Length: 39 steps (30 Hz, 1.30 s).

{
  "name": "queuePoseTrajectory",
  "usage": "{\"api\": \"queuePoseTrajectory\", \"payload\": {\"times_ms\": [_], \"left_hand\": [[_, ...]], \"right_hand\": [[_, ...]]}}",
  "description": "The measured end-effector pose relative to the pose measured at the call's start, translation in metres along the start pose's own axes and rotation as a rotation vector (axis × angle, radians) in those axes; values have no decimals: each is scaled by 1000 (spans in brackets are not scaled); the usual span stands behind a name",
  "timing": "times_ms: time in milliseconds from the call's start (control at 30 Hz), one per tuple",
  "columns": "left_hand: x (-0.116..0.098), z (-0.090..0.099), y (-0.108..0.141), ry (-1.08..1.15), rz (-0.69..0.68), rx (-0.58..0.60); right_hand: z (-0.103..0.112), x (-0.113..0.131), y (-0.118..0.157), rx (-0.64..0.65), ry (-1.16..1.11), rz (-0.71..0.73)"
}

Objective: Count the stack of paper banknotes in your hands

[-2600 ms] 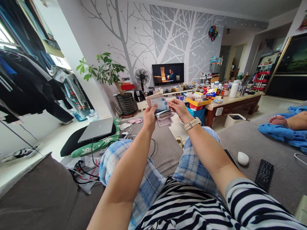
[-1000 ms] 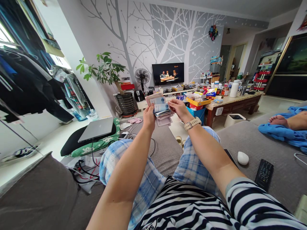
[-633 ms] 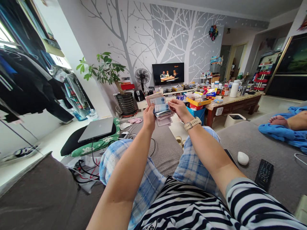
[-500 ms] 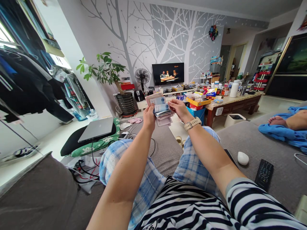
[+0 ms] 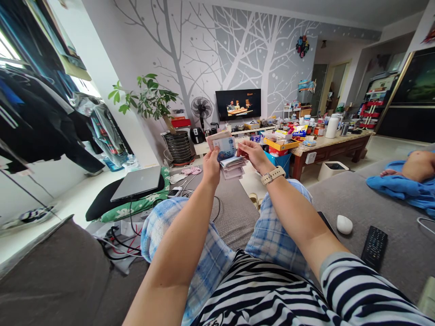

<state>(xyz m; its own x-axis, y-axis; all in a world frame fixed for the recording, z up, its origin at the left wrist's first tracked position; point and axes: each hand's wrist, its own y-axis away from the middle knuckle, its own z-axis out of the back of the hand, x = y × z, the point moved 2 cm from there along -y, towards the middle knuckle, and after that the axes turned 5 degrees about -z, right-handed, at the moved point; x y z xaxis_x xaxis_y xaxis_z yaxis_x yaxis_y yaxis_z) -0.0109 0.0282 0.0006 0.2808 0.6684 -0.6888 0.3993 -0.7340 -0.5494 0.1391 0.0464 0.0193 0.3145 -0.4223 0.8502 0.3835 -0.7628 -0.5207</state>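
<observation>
A stack of banknotes (image 5: 234, 171) is held out in front of me above the sofa, its notes bent and fanned. My left hand (image 5: 212, 164) grips the stack at its left side, thumb on the front. A blue note (image 5: 226, 148) stands up flat against pinkish notes (image 5: 214, 137) behind it. Close by the right edge of the stack is my right hand (image 5: 252, 153), thumb and forefinger pinched together. Whether a note's edge sits between those fingertips is too small to tell. A beige watch (image 5: 273, 174) is on my right wrist.
A closed laptop (image 5: 137, 183) lies on a green cushion at left, with cables (image 5: 124, 240) below. To the right on the sofa are a white mouse (image 5: 344, 224), a remote (image 5: 374, 248) and another person's bare leg (image 5: 421, 165) on a blue cloth. A cluttered table (image 5: 336, 141) stands beyond.
The upper blue note has flipped up and now shows its full face against the notes behind. My right hand has shifted very slightly. The other person's leg has moved.
</observation>
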Motion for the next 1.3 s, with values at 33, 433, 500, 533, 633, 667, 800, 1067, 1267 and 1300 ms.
{"api": "queuePoseTrajectory", "payload": {"times_ms": [33,433,500,533,633,667,800,1067,1267,1300], "left_hand": [[0,0,0,0,-3,1],[-4,-3,5,-11,-13,75],[-3,-3,5,-11,-16,84],[-3,-3,4,-8,-19,89],[-2,-3,3,7,-24,75],[-2,-2,2,10,-22,59],[-2,-2,1,6,-3,8],[-1,0,0,14,-1,1],[-4,-1,2,-20,8,-18],[-4,-1,2,-19,4,-17]], "right_hand": [[0,1,0,-7,13,5],[3,0,-1,-106,21,-5],[3,-1,-2,-93,41,3],[3,-1,-2,-88,48,8],[3,-1,-2,-79,47,13],[3,-1,-2,-77,42,12],[3,-1,-1,-68,34,3],[3,-2,-2,-62,13,-9],[3,-2,-1,-54,31,-6],[4,-3,-2,-55,29,-6]]}}
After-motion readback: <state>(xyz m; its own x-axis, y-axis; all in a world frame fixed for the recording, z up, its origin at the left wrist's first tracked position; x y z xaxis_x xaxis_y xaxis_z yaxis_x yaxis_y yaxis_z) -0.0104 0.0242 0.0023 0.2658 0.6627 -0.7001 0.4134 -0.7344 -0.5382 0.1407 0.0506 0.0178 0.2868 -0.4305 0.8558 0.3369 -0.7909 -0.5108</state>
